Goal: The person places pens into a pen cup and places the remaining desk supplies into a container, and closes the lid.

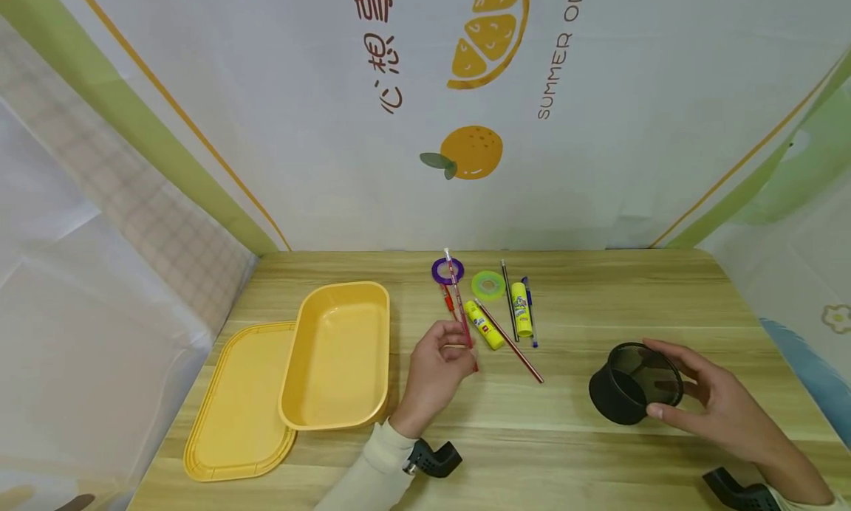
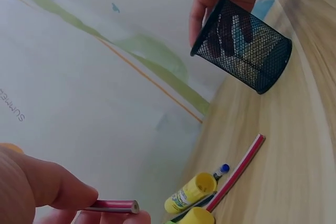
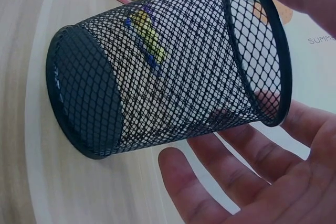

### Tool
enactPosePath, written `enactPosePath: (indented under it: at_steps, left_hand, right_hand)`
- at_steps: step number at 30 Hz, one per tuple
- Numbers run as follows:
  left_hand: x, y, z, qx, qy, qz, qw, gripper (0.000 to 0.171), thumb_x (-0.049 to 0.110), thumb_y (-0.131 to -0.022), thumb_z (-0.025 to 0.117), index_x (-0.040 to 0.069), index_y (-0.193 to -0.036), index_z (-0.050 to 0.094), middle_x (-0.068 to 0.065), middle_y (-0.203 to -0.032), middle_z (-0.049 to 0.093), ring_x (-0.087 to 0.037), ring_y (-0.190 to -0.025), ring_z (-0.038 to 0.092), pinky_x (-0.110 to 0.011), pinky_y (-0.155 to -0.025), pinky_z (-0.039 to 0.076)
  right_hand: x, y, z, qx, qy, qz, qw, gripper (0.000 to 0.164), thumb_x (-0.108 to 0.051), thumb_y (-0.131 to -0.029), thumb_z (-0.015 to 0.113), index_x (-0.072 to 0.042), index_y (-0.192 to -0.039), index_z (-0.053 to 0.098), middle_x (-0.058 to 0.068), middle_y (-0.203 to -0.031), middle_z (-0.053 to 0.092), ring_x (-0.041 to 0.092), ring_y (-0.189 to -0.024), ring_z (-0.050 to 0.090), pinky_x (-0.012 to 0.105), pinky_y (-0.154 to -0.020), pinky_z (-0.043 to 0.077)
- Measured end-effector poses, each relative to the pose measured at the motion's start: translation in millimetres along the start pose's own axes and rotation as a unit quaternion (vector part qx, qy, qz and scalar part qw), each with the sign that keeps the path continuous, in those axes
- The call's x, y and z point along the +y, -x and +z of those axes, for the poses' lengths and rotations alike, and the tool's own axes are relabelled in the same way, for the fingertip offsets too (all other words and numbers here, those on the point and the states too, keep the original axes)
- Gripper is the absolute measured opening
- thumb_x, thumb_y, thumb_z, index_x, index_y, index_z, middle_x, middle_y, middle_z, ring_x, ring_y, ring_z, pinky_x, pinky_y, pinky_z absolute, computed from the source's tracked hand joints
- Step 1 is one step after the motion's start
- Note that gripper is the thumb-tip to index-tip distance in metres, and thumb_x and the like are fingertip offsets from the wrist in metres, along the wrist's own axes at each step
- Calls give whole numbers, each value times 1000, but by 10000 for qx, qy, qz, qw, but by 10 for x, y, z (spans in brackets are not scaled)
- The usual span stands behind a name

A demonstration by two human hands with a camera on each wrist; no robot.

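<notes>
Between the thumb and fingers of my left hand (image 1: 433, 371) is a red patterned pencil (image 1: 457, 298), raised from the table with its far end up. The left wrist view shows the pencil's blunt end (image 2: 118, 206) poking out past the fingertips. On the right, my right hand (image 1: 721, 404) grips a black mesh pen holder (image 1: 614, 394) by its rim, thumb on the near side. The pen holder leans, its mouth toward that hand. A second red pencil (image 1: 521, 357) and two yellow glue sticks (image 1: 521, 311) lie between the hands.
A purple tape roll (image 1: 437, 277), a green tape roll (image 1: 488, 295), a red pen (image 1: 448, 298), a dark pencil (image 1: 509, 297) and a blue pen (image 1: 530, 304) lie toward the back. At left, a yellow bin (image 1: 335, 356) overlaps its flat yellow lid (image 1: 233, 407). A printed curtain (image 1: 565, 193) hangs behind.
</notes>
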State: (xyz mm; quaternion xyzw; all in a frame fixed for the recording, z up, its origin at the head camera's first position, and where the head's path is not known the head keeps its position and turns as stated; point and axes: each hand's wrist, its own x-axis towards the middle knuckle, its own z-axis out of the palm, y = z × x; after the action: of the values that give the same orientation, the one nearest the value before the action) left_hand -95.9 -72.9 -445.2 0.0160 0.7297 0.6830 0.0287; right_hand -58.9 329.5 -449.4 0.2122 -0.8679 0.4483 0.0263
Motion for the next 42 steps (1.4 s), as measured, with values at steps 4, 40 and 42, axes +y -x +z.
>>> enactPosePath:
  at_steps: [4,40,42]
  left_hand:
    - [71,-7,40,-85,-102,201,9997,31,-1,-90,69,0,-121,66,-25,-119,69,-25,-102,70,-21,-83,57]
    - [553,-135,928,-1479,410,1083,9822,50,5,-96,74,17,-143,60,-9,-112,72,0,-93,70,-22,-78,61]
    - [553,-148,996,-1532,369,1110,9813,58,4,-96,73,23,-147,56,-6,-111,71,0,-92,70,-23,-75,62]
  right_hand:
    - [4,-1,13,62,-26,20,10000,88,13,-81,81,-8,-159,46,-9,-154,53,-5,-128,56,8,-93,48]
    - [9,-7,17,85,-29,16,10000,86,12,-81,82,-3,-157,46,-17,-150,54,-6,-124,57,9,-89,51]
    - [12,-12,20,88,-40,26,9999,86,11,-81,82,-3,-157,46,-17,-151,53,-7,-126,56,9,-90,50]
